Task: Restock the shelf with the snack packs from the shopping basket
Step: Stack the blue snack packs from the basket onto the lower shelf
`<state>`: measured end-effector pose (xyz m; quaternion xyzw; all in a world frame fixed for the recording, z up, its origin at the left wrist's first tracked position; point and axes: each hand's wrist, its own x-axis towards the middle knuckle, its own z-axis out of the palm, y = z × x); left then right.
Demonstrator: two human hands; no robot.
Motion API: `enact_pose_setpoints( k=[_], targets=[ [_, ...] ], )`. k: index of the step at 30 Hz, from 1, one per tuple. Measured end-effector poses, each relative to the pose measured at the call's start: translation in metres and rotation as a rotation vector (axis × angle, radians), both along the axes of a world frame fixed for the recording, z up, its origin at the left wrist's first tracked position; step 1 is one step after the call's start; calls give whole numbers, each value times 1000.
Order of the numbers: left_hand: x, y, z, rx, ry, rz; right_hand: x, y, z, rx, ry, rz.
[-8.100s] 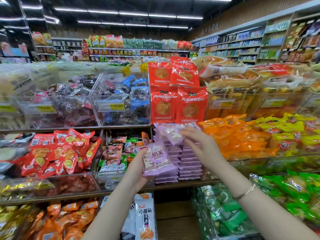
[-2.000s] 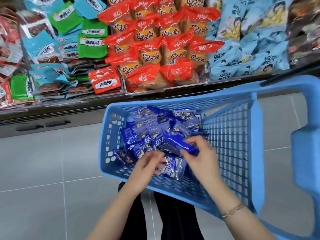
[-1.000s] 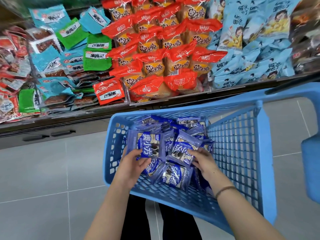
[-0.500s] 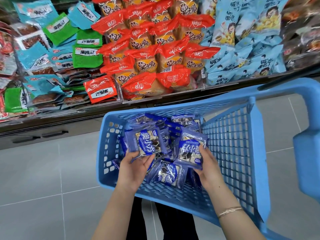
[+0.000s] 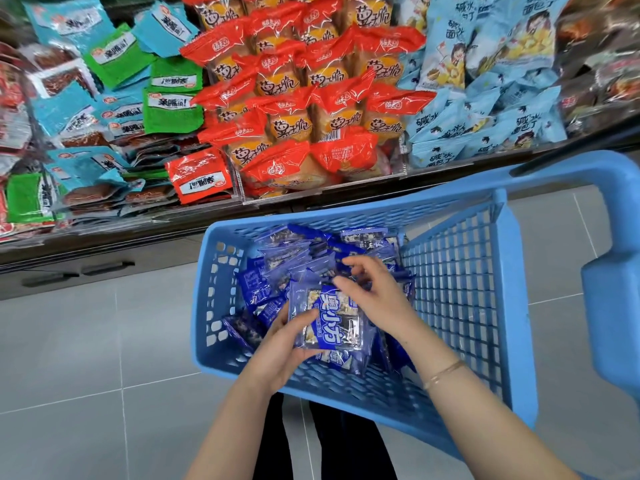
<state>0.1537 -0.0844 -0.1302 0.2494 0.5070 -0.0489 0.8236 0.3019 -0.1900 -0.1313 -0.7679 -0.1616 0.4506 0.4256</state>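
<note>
A blue plastic shopping basket (image 5: 460, 282) stands on the floor in front of me, holding several blue snack packs (image 5: 277, 258). My left hand (image 5: 280, 344) grips a small stack of these blue packs (image 5: 329, 323) from the left side, thumb on top. My right hand (image 5: 377, 292) reaches over the stack, fingers curled down onto the packs behind it; whether it grips one I cannot tell. The low shelf (image 5: 207, 216) runs behind the basket.
The shelf holds green and light-blue packs (image 5: 162, 98) at left, red-orange packs (image 5: 294, 109) in the middle and pale blue bags (image 5: 485, 98) at right. The basket's blue handle (image 5: 620, 244) arches at right. Grey floor tiles (image 5: 86, 358) lie to the left.
The pack my right hand held half a second ago now lies on the left hand's stack. My right hand has moved forward onto the packs behind it.
</note>
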Motion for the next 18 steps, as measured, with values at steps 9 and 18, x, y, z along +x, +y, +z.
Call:
enact_pose_setpoints(
  k=[9, 18],
  targets=[
    [-7, -1, 0, -9, -14, -87, -18, -34, -8, 81, 439, -290],
    [-7, 27, 0, 166, 193, -505, -2, -12, -1, 11, 289, 42]
  ],
)
